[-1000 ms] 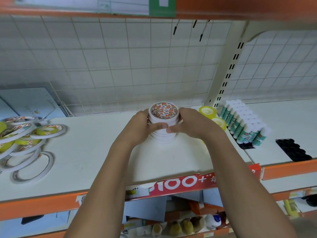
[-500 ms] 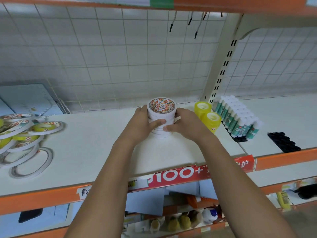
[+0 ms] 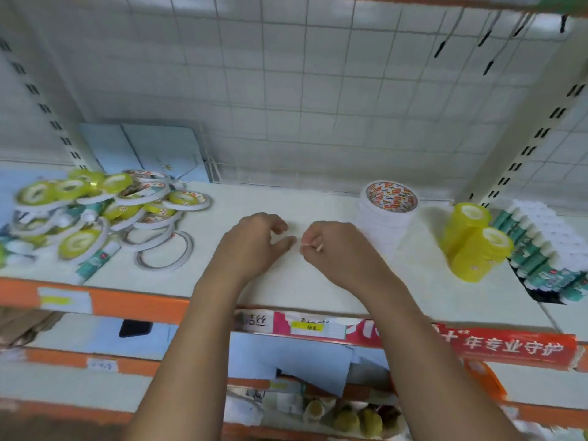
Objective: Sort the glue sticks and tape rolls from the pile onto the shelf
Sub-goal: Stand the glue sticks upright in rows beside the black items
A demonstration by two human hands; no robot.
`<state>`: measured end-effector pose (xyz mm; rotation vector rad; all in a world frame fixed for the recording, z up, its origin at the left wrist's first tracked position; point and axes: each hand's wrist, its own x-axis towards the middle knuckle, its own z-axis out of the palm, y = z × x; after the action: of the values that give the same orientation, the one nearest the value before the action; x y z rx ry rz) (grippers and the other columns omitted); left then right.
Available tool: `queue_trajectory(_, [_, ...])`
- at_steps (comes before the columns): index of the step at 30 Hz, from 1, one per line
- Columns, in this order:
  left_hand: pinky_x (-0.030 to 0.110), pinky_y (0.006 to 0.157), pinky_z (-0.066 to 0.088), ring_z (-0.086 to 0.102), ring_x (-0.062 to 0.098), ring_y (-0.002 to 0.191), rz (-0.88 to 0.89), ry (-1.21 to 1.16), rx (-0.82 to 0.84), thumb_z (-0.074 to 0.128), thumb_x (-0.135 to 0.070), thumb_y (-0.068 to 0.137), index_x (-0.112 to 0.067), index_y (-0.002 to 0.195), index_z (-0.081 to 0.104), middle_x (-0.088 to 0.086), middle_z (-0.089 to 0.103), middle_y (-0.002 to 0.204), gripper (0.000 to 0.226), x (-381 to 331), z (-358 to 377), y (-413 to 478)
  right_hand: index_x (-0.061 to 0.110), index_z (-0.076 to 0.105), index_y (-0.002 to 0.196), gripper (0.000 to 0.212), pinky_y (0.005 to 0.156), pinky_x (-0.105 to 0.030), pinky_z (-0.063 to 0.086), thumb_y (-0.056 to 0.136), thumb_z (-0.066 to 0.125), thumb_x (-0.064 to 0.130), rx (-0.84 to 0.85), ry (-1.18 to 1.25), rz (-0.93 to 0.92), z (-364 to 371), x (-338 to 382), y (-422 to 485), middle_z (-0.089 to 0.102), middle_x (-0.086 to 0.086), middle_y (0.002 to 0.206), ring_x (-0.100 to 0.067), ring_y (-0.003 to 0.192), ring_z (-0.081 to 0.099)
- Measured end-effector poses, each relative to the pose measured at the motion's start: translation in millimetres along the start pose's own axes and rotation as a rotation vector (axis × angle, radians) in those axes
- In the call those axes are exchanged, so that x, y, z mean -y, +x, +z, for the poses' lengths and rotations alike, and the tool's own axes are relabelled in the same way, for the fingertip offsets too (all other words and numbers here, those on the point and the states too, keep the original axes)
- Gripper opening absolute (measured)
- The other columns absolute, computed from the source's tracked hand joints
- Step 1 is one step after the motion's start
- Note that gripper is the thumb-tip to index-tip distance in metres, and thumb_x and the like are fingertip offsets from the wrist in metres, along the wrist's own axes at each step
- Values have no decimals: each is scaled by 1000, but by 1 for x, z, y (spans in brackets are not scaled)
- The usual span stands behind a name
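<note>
A stack of white tape rolls [image 3: 386, 214] with a patterned core stands on the white shelf [image 3: 286, 281], right of centre. Two stacks of yellow tape rolls [image 3: 471, 240] stand beside it, and rows of green-and-white glue sticks [image 3: 541, 246] lie at the far right. A mixed pile of tape rolls and glue sticks [image 3: 95, 214] covers the shelf's left end. My left hand [image 3: 254, 246] and my right hand [image 3: 337, 249] hover over the bare middle of the shelf, fingers loosely curled, holding nothing. My right hand is just left of the white stack, apart from it.
A wire grid backs the shelf. Light blue flat boxes [image 3: 152, 151] lean against it behind the pile. The shelf's front edge carries an orange strip with a red label [image 3: 445, 342]. A lower shelf with small items [image 3: 343, 415] lies beneath my arms.
Both hands have let go of the white tape stack and moved left, away from it. The view has swung left, bringing the pile into fuller sight.
</note>
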<state>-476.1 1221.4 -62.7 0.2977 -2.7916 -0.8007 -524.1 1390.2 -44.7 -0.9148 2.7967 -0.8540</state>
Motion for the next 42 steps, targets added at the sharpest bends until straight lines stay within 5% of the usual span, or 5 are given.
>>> queue_trajectory(9, [33,73,48,60,19,99,-130,185,-190,61,-38,89,-23,109,67,-3,63,109,25,106,-80,-64,23,67,106,18,83,-31,49,90,63,29,43,91,-256,92,115,37,66,5,103,-12,96,60])
queue_trajectory(20, [32,68,48,58,19,95,-135,207,-211,59,-36,90,-22,103,67,-4,62,103,20,217,-150,-86,25,68,106,18,81,-29,51,89,66,26,57,151,-253,164,214,68,66,8,103,-6,92,60])
queue_trajectory(25, [37,71,51,59,19,90,-112,146,-214,61,-32,90,-22,99,66,-5,61,98,15,249,-170,-89,23,69,101,13,69,-3,38,88,67,21,17,142,-255,185,238,78,60,12,88,2,80,51])
queue_trajectory(33, [40,73,51,59,21,93,-95,112,-228,63,-30,89,-20,100,67,-2,62,97,15,282,-187,-92,18,68,104,17,67,-15,36,87,67,15,-16,85,-315,203,268,92,51,17,81,-3,78,46])
queue_trajectory(42, [39,71,50,57,18,89,-12,63,-210,62,-25,90,-16,97,68,-2,61,93,12,288,-186,-88,21,61,110,31,76,-40,48,80,71,22,-71,31,-266,220,292,123,62,-1,94,-22,92,58])
